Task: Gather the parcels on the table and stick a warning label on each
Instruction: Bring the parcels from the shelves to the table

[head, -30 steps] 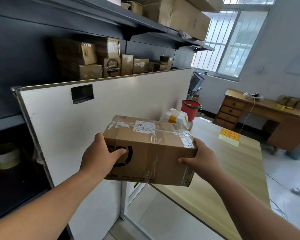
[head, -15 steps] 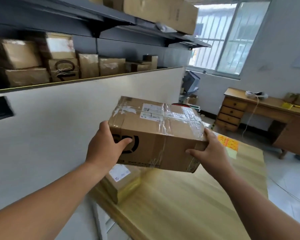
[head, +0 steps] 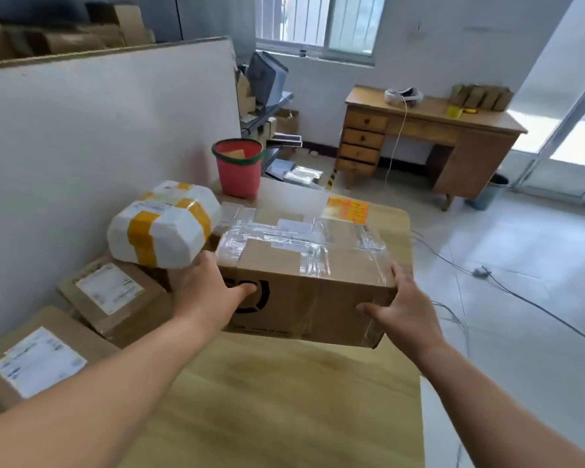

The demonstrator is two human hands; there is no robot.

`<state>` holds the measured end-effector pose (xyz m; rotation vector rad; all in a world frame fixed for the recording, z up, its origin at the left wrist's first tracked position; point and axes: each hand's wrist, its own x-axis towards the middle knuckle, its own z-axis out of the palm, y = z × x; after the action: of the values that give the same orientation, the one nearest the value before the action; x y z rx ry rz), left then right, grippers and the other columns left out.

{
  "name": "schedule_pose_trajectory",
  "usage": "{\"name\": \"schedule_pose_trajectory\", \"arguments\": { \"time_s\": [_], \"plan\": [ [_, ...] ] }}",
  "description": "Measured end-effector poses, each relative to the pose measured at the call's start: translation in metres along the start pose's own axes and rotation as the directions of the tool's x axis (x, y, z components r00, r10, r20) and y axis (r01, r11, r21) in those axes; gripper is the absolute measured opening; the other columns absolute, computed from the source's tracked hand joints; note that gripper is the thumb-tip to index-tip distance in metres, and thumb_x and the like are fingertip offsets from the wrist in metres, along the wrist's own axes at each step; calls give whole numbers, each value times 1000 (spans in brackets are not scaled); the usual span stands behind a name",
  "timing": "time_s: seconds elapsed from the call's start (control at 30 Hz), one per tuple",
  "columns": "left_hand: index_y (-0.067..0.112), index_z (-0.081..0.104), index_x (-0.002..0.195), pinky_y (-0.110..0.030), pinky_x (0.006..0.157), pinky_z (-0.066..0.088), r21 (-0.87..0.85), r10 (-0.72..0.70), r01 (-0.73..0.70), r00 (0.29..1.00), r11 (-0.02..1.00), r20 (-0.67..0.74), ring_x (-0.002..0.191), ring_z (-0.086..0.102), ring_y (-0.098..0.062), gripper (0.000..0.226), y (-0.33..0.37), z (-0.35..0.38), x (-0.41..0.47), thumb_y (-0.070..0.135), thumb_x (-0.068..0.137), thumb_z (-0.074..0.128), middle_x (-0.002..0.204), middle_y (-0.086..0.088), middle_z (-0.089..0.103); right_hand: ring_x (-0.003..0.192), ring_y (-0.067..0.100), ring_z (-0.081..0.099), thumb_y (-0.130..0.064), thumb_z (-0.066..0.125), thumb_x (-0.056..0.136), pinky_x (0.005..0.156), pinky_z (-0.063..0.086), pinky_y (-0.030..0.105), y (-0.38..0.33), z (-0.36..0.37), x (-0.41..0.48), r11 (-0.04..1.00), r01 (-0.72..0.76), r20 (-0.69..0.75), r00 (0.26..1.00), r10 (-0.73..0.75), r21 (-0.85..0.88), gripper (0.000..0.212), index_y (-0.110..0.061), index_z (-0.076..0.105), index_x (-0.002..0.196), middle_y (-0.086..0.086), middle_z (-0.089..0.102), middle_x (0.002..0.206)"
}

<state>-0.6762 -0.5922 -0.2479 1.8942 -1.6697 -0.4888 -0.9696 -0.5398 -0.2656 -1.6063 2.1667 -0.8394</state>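
Note:
I hold a taped brown cardboard parcel [head: 304,278] with a black logo on its side, just above the wooden table [head: 277,407]. My left hand [head: 210,295] grips its left end and my right hand [head: 402,312] grips its right end. To the left on the table lie a white parcel with yellow tape [head: 163,234], another like it behind, and two brown parcels with white address labels [head: 115,298] [head: 38,359]. A sheet of orange and yellow warning labels [head: 347,208] lies at the table's far end, partly hidden by the held parcel.
A white partition board [head: 98,130] runs along the table's left side, with boxes on shelves behind it. A red bin [head: 238,167] stands at the far end of the table. A wooden desk [head: 429,136] stands across the room, and cables [head: 487,275] lie on the floor to the right.
The parcel has come down and over the table, held in both hands throughout. My view has dropped from the shelves to the tabletop, bringing the other parcels into sight.

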Motion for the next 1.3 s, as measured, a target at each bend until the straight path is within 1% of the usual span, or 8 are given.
{"name": "schedule_pose_trajectory", "arguments": {
  "time_s": [0.27,0.47,0.53,0.6,0.67,0.8,1.07,1.3],
  "plan": [
    [18,41,96,-30,52,35,137,-87,72,990,988,110,74,53,-21,51,-27,67,14,45,71,76,83,1,57,122,24,49,-35,79,71,97,43,36,44,55,1,992,-120,83,989,123,-35,99,-23,21,150,1,50,139],
    [13,41,110,-34,61,42,300,-160,88,961,950,224,88,55,-27,49,-44,81,8,47,83,63,106,-8,58,137,23,33,-27,67,84,108,30,35,56,77,-11,987,-136,142,979,147,-85,89,-22,9,152,4,28,155],
    [11,34,132,-36,75,46,334,-138,45,956,942,260,110,52,-29,69,-44,76,3,52,84,60,128,-10,52,143,21,21,-37,63,87,114,20,34,52,76,-15,988,-129,158,977,141,-85,88,-19,6,152,5,17,158],
    [12,18,146,-40,99,38,347,-53,-38,967,937,249,131,37,-28,84,-42,64,-5,56,85,55,147,-9,35,146,20,7,-48,54,90,117,9,35,43,71,-21,985,-107,133,983,125,-138,84,-18,6,152,5,4,160],
    [14,10,149,-42,111,25,383,65,-151,971,911,230,141,22,-26,87,-38,47,-18,59,86,50,155,-8,21,146,20,-1,-52,48,92,117,4,36,26,64,-29,983,-53,85,994,69,-178,80,-19,6,152,5,-1,160],
    [17,7,150,-44,115,14,450,233,-294,954,843,187,144,11,-25,86,-34,2,-55,64,87,41,157,-9,13,146,19,-5,-49,46,94,118,3,39,-27,46,-60,971,139,79,989,-126,-193,73,-20,12,151,4,0,160],
    [17,6,150,-45,117,10,492,295,-296,952,818,81,144,9,-25,85,-49,-88,-158,65,86,37,158,-9,11,146,18,2,-51,47,93,113,-2,32,-116,9,-164,889,426,74,905,-419,-170,71,-20,19,150,3,10,159],
    [16,9,149,-44,115,10,489,326,-302,945,818,39,144,11,-23,85,-41,-136,-212,64,86,40,157,-8,15,146,21,8,-50,49,92,115,7,36,-145,-21,-215,870,449,116,894,-434,-203,71,-20,20,150,4,13,159]
  ]
}}
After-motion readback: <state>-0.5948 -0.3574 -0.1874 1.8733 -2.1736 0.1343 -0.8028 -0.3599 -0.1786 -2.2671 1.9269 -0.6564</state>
